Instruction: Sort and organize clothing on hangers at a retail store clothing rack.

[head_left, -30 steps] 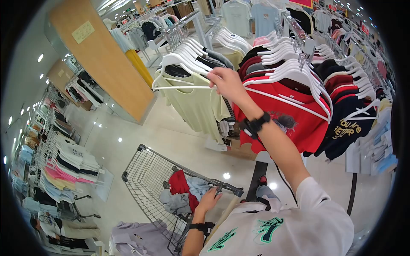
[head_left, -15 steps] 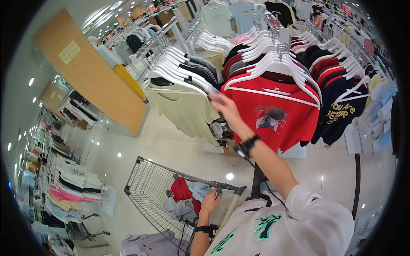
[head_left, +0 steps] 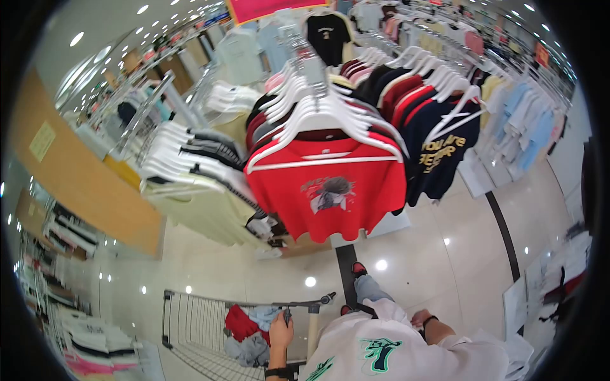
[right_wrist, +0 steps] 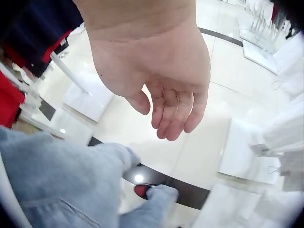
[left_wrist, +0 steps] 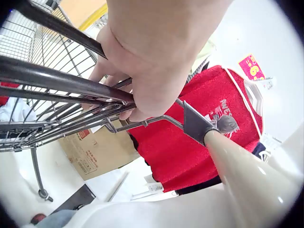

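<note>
My left hand point(head_left: 280, 331) grips the end of the wire shopping cart point(head_left: 190, 324) beside its pale handle bar point(head_left: 313, 330). In the left wrist view the fingers of that left hand point(left_wrist: 142, 71) curl round the dark metal rim. Red, light blue and grey clothes point(head_left: 244, 324) lie in the cart. My right hand point(head_left: 420, 317) hangs by my side; in the right wrist view this hand point(right_wrist: 161, 80) holds nothing, its fingers loosely bent. A red printed shirt point(head_left: 330, 190) on a white hanger faces me at the front of a rack.
Pale green tops point(head_left: 197, 213) hang left of the red shirt, and a navy shirt point(head_left: 438, 152) with yellow letters to its right. A wooden column point(head_left: 89, 184) stands at the left. A cardboard box point(left_wrist: 97, 152) sits under the rack. More clothes racks surround the aisle.
My right hand has left the pale green tops and dropped to my side. The view has turned rightward, so the racks and cart appear further left. My left hand still grips the cart.
</note>
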{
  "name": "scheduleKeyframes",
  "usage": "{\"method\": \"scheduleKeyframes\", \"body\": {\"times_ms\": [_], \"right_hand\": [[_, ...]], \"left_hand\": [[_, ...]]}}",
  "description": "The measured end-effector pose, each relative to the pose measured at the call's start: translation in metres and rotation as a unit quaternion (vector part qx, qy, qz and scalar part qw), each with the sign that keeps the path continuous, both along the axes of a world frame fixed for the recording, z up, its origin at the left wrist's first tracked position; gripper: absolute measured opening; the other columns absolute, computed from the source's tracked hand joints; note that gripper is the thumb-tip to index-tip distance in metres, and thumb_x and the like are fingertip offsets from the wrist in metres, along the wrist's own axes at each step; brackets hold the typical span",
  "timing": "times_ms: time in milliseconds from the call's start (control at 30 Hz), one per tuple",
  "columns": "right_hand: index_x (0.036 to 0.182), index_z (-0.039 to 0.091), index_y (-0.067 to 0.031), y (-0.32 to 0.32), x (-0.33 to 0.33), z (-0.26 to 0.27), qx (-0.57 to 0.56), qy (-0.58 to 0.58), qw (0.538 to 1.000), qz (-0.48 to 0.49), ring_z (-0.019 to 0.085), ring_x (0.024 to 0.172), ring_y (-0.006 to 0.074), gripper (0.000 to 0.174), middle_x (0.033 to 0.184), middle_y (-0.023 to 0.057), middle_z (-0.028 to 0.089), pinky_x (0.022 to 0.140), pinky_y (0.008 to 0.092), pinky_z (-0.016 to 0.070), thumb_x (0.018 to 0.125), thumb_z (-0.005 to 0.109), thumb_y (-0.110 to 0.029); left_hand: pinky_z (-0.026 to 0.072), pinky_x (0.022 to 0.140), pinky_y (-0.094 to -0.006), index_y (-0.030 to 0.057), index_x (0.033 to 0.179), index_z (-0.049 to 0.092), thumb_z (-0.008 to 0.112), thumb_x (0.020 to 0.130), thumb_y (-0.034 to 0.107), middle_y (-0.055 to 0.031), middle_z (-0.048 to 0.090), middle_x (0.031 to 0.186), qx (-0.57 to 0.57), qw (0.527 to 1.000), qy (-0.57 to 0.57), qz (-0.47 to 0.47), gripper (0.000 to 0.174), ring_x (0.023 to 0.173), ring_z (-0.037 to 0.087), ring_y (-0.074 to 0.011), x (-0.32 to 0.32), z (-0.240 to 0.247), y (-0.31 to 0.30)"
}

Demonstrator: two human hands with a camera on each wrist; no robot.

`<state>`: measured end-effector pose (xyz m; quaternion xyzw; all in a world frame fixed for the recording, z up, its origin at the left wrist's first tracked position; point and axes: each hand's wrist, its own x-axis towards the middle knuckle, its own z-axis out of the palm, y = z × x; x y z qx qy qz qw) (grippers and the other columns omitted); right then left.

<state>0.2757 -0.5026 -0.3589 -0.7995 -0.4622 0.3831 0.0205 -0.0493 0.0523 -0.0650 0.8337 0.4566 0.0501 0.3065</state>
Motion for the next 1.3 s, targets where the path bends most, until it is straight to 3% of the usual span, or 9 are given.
{"method": "scheduleKeyframes", "body": {"times_ms": [33,100,233,667,733,800,867,1200,1300], "right_hand": [[0.092,0.075,-0.0006,0.053,0.002,0.066,-0.18,0.22,0.89,-0.356,0.073,0.074,0.0262,0.022,0.093,0.0144,0.076,0.061,0.0373,0.0582,0.093,0.056,-0.013],[0.1,0.075,0.0005,0.098,-0.037,0.168,-0.186,0.232,0.799,-0.523,0.074,0.093,0.0334,0.024,0.102,0.0205,0.075,0.077,0.0407,0.0601,0.09,0.059,-0.013],[0.102,0.075,0.0008,0.032,-0.052,0.083,-0.148,0.181,0.828,-0.51,0.073,0.096,0.0348,0.025,0.104,0.0216,0.075,0.08,0.0416,0.0594,0.09,0.059,-0.014],[0.093,0.077,-0.0017,0.092,0.024,-0.013,-0.139,0.005,0.973,-0.184,0.073,0.091,0.0377,0.035,0.097,0.0231,0.074,0.082,0.0461,0.0575,0.079,0.07,-0.034],[0.092,0.077,-0.0009,0.12,0.034,0.047,-0.108,0.025,0.957,-0.27,0.072,0.093,0.0397,0.035,0.1,0.0246,0.073,0.083,0.0466,0.0574,0.08,0.066,-0.031],[0.092,0.077,-0.0004,0.152,0.055,0.103,-0.084,0.044,0.994,-0.05,0.074,0.088,0.0342,0.031,0.099,0.0218,0.075,0.079,0.0445,0.0587,0.084,0.062,-0.027],[0.094,0.075,-0.0004,0.155,0.067,0.078,-0.062,0.242,0.926,-0.285,0.075,0.084,0.026,0.029,0.095,0.0163,0.077,0.074,0.0397,0.0589,0.088,0.058,-0.023],[0.103,0.07,-0.0004,0.072,0.114,0.076,0.027,0.341,0.795,-0.501,0.072,0.069,0.0232,0.025,0.09,0.0144,0.076,0.062,0.0355,0.0551,0.093,0.055,-0.017],[0.095,0.073,0.0012,0.048,0.106,0.083,-0.095,0.251,0.841,-0.47,0.072,0.077,0.0243,0.022,0.089,0.0143,0.076,0.063,0.0393,0.0546,0.087,0.059,-0.014]], "left_hand": [[0.0503,0.095,-0.0495,-0.0019,0.125,0.06,0.063,0.092,0.02,-0.0274,0.066,0.117,0.004,1.0,-0.003,-0.017,0.04,0.11,0.063,-0.0451,0.0,0.001,-0.002],[0.0502,0.096,-0.0493,-0.0036,0.124,0.059,0.063,0.091,0.019,-0.0285,0.066,0.117,0.006,1.0,0.0,-0.017,0.04,0.11,0.062,-0.0462,0.0,-0.006,0.002],[0.0498,0.096,-0.0498,-0.0054,0.123,0.059,0.065,0.09,0.019,-0.0287,0.066,0.115,0.018,0.999,-0.031,-0.04,0.042,0.108,0.063,-0.046,-0.019,-0.063,0.006],[0.0501,0.096,-0.0504,-0.0069,0.126,0.058,0.065,0.092,0.021,-0.0317,0.066,0.114,0.033,0.999,0.009,-0.023,0.045,0.108,0.063,-0.047,0.006,-0.016,-0.021],[0.0506,0.096,-0.0499,-0.0067,0.126,0.058,0.064,0.092,0.021,-0.0312,0.066,0.116,0.031,0.998,0.046,-0.007,0.044,0.109,0.063,-0.0468,0.014,0.001,-0.03],[0.0512,0.095,-0.05,-0.005,0.128,0.059,0.064,0.092,0.021,-0.03,0.067,0.116,0.032,0.998,0.058,0.01,0.044,0.108,0.064,-0.0459,0.018,0.0,-0.035],[0.0522,0.093,-0.0505,-0.0014,0.129,0.06,0.065,0.092,0.021,-0.0281,0.068,0.115,0.029,0.994,0.1,0.032,0.043,0.105,0.066,-0.0441,0.027,0.016,-0.045],[0.0528,0.091,-0.0518,0.003,0.131,0.06,0.064,0.093,0.029,-0.025,0.069,0.115,0.048,0.995,0.083,0.041,0.046,0.105,0.066,-0.0443,0.04,0.019,-0.089],[0.0536,0.088,-0.0523,0.0088,0.129,0.06,0.063,0.093,0.027,-0.0219,0.069,0.115,0.033,0.994,0.097,0.042,0.04,0.105,0.066,-0.0421,0.044,0.005,-0.092]]}}
